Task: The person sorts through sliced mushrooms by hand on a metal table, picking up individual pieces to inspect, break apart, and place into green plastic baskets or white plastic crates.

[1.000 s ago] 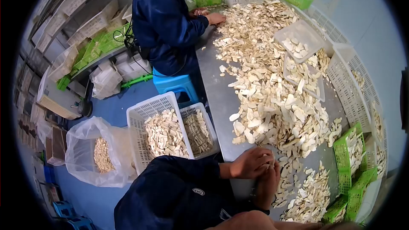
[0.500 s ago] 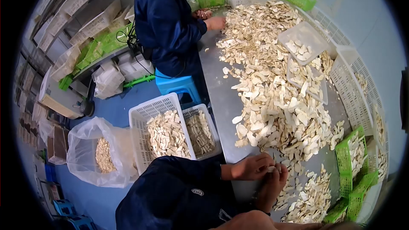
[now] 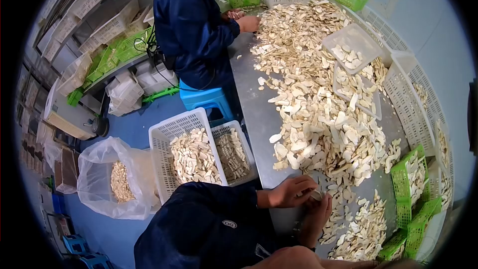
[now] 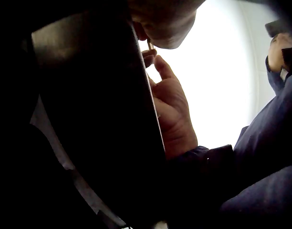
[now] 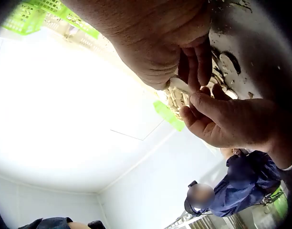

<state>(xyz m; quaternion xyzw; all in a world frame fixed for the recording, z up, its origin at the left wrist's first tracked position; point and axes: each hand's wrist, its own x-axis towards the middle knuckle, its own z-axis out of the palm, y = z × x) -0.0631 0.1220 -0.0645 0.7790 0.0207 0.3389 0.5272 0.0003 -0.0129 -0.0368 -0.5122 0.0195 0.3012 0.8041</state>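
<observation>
A pale dried slice [image 3: 317, 196] is held between both hands above the metal table's near edge. My left hand [image 3: 291, 192] pinches one end with its fingertips, and my right hand [image 3: 315, 219] grips the other. From the right wrist view, the slice [image 5: 180, 85] lies against the curled fingers of my right hand [image 5: 160, 43], and the thumb and fingers of my left hand [image 5: 232, 117] meet its lower end. The left wrist view is dark; it shows my left hand [image 4: 167, 21] above my right hand [image 4: 172, 112]. A large heap of slices [image 3: 318, 99] lies beyond both hands.
Smaller slice pile [image 3: 363, 229] lies right of my hands. Green baskets [image 3: 409, 177] and white crates [image 3: 408, 99] line the far side. White basket [image 3: 162, 144], plastic bag [image 3: 94, 184] and blue stool [image 3: 206, 98] stand left. Another person [image 3: 191, 25] works at the table.
The fingers of both hands have shifted around the slice, which is turned differently between them. The other person's hand has moved slightly at the heap's edge.
</observation>
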